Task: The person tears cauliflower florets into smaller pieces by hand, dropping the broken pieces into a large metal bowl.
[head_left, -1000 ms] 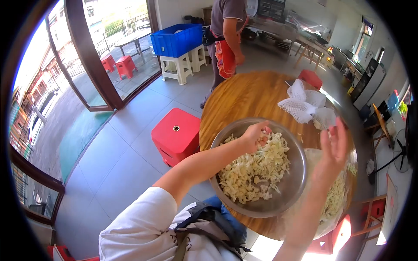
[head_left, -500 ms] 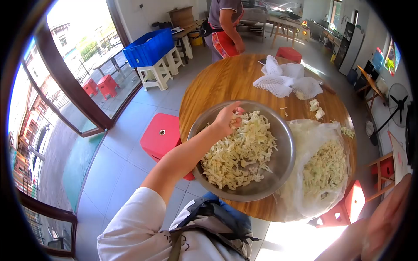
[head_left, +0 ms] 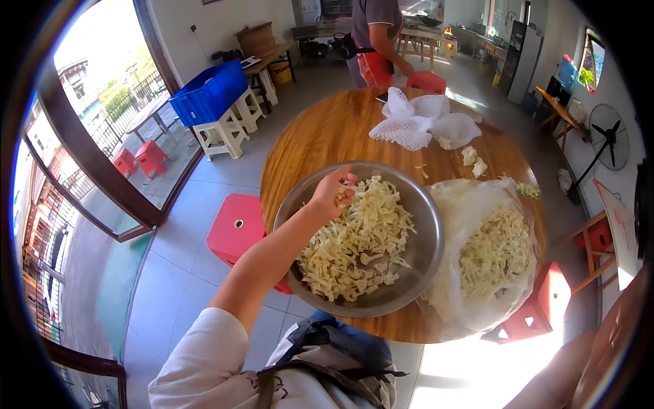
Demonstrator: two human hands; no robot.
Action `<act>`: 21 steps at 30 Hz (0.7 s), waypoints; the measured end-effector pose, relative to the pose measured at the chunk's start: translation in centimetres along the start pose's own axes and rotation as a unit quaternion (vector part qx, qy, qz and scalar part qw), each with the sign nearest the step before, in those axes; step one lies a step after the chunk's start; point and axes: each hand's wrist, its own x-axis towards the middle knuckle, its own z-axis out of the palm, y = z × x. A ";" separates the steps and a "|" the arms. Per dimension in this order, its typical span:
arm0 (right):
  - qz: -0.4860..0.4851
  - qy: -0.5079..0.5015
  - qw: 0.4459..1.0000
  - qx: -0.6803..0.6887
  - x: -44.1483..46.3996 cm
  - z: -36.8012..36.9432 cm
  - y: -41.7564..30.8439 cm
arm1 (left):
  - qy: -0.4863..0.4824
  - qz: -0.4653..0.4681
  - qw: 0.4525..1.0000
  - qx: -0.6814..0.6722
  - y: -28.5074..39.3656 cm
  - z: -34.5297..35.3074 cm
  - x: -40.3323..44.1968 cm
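A wide metal bowl (head_left: 426, 273) of pale chopped vegetable pieces (head_left: 361, 252) sits on the round wooden table (head_left: 306, 129). My left hand (head_left: 334, 193) is over the bowl's far left part, fingers curled together beside the pieces; whatever they hold is too small to make out. Close to the camera at the lower right edge is my right hand (head_left: 613, 334), partly cut off, its fingers not readable. To the right of the bowl, a clear plastic bag (head_left: 449, 300) lies open around more shredded vegetable (head_left: 496, 252).
White foam netting (head_left: 419, 119) and pale scraps (head_left: 475, 161) lie on the table's far side. Red stools (head_left: 235, 228) stand around it. A person (head_left: 378, 41) stands behind the table. A blue crate (head_left: 211, 92) rests on white stools at the left; a fan (head_left: 606, 136) is on the right.
The view has turned, so the table appears further left. My right hand has gone from above the bag to the lower right edge. My left hand stays over the bowl, fingers curled.
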 end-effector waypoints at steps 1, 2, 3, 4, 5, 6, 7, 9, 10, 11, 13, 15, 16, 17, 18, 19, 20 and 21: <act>0.004 0.017 1.000 -0.002 -0.2 -0.3 0.2 | 0.004 -0.006 1.000 0.003 0.0 0.0 -0.1; 0.007 0.039 0.999 0.000 -0.3 -0.7 0.3 | 0.010 -0.011 1.000 0.010 0.1 -0.1 -0.3; 0.010 0.054 0.998 -0.002 -0.1 -0.9 0.6 | 0.014 -0.007 1.000 0.014 0.0 -0.3 -0.5; 0.010 0.079 0.997 -0.004 -0.3 -1.8 0.6 | 0.017 -0.001 1.000 0.017 -0.3 -0.3 -0.7; 0.007 0.110 0.994 -0.007 -0.2 -2.5 0.5 | 0.018 0.007 1.000 0.022 -0.3 -0.2 -0.8; 0.004 0.139 0.990 -0.014 -0.1 -3.4 0.3 | 0.014 0.020 0.999 0.028 -0.1 0.2 -0.7; -0.002 0.173 0.985 -0.019 -0.3 -4.4 0.0 | 0.015 0.019 0.999 0.024 0.4 0.9 -1.4; -0.033 0.251 0.966 -0.042 -0.7 -7.5 -1.4 | -0.016 0.002 1.000 0.026 0.1 0.2 -0.8; -0.039 0.291 0.954 -0.054 -1.4 -9.2 -2.4 | -0.038 -0.002 0.999 0.009 0.1 -0.3 -0.3; -0.052 0.332 0.940 -0.064 -2.2 -10.9 -3.7 | -0.020 0.006 1.000 0.011 -0.1 -0.1 -0.7; -0.078 0.399 0.909 -0.088 -3.9 -14.4 -6.7 | 0.028 0.013 0.999 0.021 1.1 0.8 -2.0; -0.096 0.443 0.882 -0.128 -5.1 -16.8 -8.8 | 0.048 0.012 0.998 0.027 0.6 1.8 -2.0; -0.105 0.462 0.869 -0.143 -5.7 -17.5 -9.9 | 0.050 0.016 0.998 0.044 0.7 1.5 -1.9; -0.110 0.477 0.858 -0.158 -6.3 -18.1 -10.9 | 0.014 0.018 0.999 0.027 0.7 0.2 -1.3; -0.113 0.490 0.847 -0.173 -6.8 -18.5 -11.6 | -0.018 0.020 1.000 0.011 0.1 -0.3 -0.9; -0.118 0.504 0.836 -0.181 -7.4 -18.5 -12.0 | -0.004 0.017 1.000 0.020 -0.1 0.4 -1.7; -0.126 0.516 0.826 -0.188 -8.1 -18.6 -12.1 | 0.006 0.032 0.999 0.029 0.6 1.0 -2.3; -0.138 0.527 0.816 -0.194 -8.6 -18.6 -12.2 | 0.018 0.020 1.000 0.006 1.2 1.4 -2.6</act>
